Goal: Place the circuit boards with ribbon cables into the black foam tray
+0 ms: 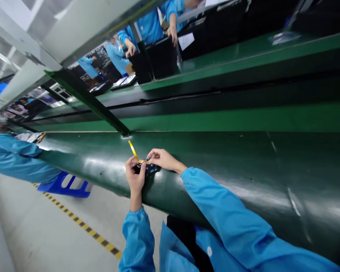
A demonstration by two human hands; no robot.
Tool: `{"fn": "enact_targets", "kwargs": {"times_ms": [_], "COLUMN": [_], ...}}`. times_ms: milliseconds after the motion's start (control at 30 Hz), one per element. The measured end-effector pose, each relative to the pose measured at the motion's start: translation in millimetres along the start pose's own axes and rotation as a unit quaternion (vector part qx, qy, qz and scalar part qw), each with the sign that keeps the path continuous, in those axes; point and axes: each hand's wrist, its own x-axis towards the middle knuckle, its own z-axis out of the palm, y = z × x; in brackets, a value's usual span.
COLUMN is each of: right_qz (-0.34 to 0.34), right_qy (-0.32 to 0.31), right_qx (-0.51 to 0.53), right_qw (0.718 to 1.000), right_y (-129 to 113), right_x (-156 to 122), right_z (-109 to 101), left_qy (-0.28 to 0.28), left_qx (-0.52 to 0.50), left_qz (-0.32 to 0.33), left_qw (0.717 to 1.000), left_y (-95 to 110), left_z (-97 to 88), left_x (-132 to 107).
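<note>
Over the green bench top (238, 166), my left hand (135, 174) is closed around one end of a small dark circuit board (151, 169) with pale spots on it. A thin yellow-orange ribbon strip (132, 149) rises from the board and sticks up past my left fingers. My right hand (162, 158) is closed in a pinch at the strip's lower end, by the board's upper edge. Something small and dark shows at those fingertips, too small to name.
A green post (96, 105) stands on the bench ahead to the left. At far left sits a co-worker in a blue sleeve (14, 155), near a blue plastic stool (65, 185). Across the line, another person's hands (172, 34) rest on a black panel (161, 56).
</note>
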Motion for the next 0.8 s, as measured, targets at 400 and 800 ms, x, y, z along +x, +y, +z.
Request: {"fn": "enact_targets", "kwargs": {"times_ms": [400, 800], "right_qz": [-0.024, -0.038], "right_qy": [0.014, 0.027], "right_qx": [-0.019, -0.045], "right_qw": [0.999, 0.998], "right_y": [2.2, 6.5], "right_x": [1.9, 3.4], "right_z": [0.8, -0.6], "left_qy": [-0.007, -0.027], "left_qx": [-0.023, -0.049], "left_qz": [-0.020, -0.051], "left_qw": [1.000, 0.997], "left_y": [-10.3, -11.3], "left_z": [2.9, 7.4], "left_x": [2.6, 7.2]}}
